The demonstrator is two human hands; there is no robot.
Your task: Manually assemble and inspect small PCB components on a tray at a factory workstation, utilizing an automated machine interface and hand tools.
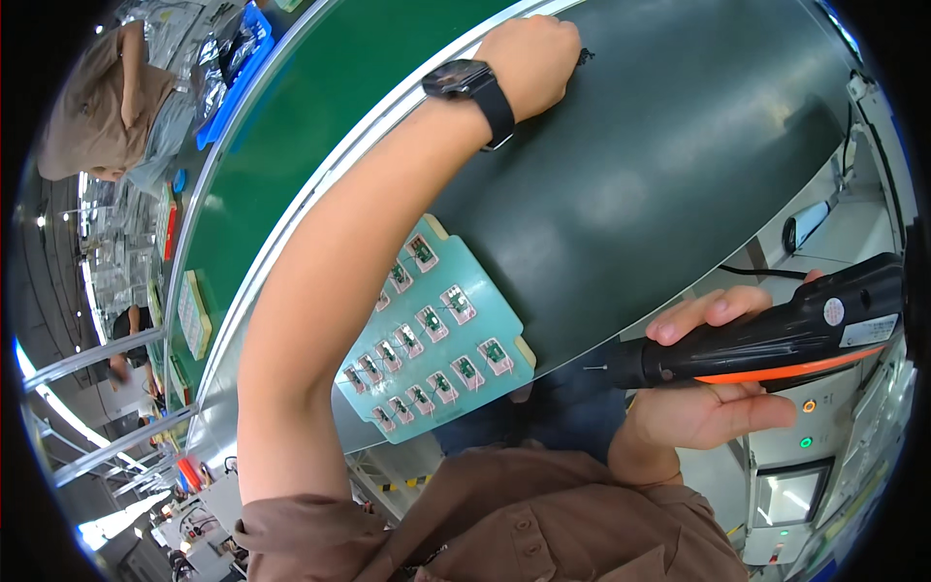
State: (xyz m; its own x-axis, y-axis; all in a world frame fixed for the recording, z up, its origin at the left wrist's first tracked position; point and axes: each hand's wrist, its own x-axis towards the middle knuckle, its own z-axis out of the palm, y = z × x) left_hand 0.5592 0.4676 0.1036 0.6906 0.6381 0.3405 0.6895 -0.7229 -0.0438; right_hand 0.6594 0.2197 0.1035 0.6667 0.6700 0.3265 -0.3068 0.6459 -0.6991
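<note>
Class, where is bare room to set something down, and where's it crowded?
Bare: dark bench right of turquoise tray; upper green surface between two metal rails. Crowded: the tray, holding circuit boards, partly under the left forearm.

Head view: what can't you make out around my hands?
All in the head view:
Left hand: fingertips hidden by its own fist.
Dark bits beside it: too small to identify.
Pale green tray: part covered by the left forearm.
Black power screwdriver: rear end lost against the dark rim.
</note>
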